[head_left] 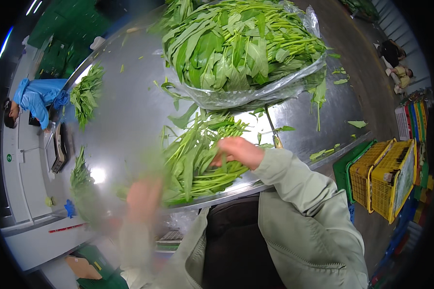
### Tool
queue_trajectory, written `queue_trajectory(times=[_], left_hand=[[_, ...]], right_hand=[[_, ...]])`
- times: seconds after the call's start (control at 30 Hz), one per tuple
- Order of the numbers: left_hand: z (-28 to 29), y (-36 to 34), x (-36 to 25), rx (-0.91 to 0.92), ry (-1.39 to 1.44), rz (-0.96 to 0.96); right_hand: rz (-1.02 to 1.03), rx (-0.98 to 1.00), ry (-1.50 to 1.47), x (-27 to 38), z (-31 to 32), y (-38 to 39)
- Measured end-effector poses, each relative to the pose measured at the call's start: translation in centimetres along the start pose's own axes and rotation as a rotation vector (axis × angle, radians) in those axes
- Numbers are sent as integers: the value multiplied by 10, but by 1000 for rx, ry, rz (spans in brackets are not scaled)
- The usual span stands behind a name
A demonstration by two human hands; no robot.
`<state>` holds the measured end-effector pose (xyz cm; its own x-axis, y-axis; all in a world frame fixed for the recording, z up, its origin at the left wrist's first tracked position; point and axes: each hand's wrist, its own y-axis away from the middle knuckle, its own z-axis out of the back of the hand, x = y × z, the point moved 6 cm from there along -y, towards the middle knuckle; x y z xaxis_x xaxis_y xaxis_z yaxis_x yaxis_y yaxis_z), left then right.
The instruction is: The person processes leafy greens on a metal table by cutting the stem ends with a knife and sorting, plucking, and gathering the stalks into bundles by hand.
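Observation:
A loose pile of water spinach (185, 166) lies on the metal table close in front of me, its stems towards the right. My right hand (240, 152) is over the pile's right side, fingers curled in among the leaves and stems. Left of the pile, my left hand (144, 196) is smeared by motion, so its fingers cannot be made out. Beyond the pile stands a large heap of water spinach (246, 48) in a clear plastic bag (255, 95). A thin dark tool with a yellowish handle (278, 141) lies just right of the pile.
More greens (88, 94) lie along the left edge of the metal table (130, 96), with scattered leaves at right. Yellow crates (393, 180) and a green crate (354, 168) stand at the right. A person in blue (36, 98) bends by a scale-like device (59, 149).

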<state>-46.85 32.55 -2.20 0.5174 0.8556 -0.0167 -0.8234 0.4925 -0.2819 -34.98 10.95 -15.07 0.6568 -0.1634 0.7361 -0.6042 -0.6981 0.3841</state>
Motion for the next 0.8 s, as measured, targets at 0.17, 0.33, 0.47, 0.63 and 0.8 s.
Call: queue_trajectory(times=[0.17, 0.33, 0.47, 0.63, 0.8], left_hand=[[9, -7, -3, -13, -40, -6], [7, -13, -12, 16, -31, -35], [1, -19, -24, 53, -40, -43], [21, -39, -44, 110, -76, -194], [23, -30, -39, 117, -127, -152]], right_hand=[[-91, -60, -278, 21, 98, 35], [175, -337, 1181, 59, 60, 23], [-135, -23, 359, 26, 21, -3], [-190, 127, -156, 8, 40, 13], [4, -280, -157, 47, 99, 44]])
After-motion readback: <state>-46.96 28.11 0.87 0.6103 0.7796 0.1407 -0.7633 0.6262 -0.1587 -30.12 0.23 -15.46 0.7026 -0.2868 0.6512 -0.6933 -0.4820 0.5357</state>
